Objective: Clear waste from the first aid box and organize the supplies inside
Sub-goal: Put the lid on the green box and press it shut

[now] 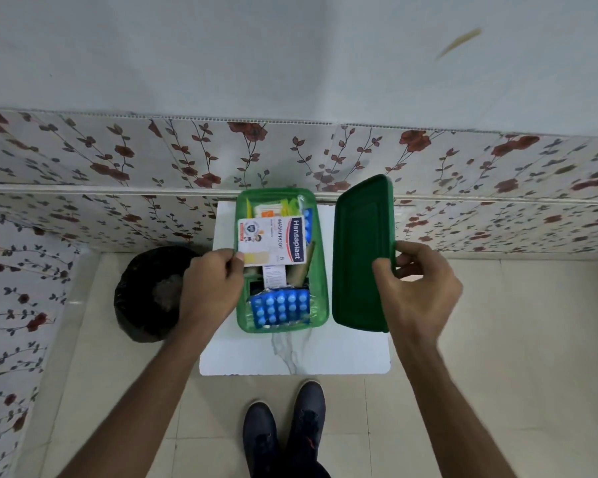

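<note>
The green first aid box (321,305) stands open on a small white table (294,357). My left hand (211,284) pinches the near corner of a white Hansaplast plaster pack (273,241) lying across the box's top. A blue blister strip of pills (280,307) sits at the box's near end, and another blue strip (308,219) shows at the far right. Orange, yellow and white packets (273,208) lie at the far end. My right hand (415,291) grips the dark green lid (361,253), held on edge just right of the box.
A bin lined with a black bag (152,294) stands on the floor left of the table. A floral-papered wall (118,160) runs right behind the table. My shoes (283,429) are on the tiled floor at the table's near edge.
</note>
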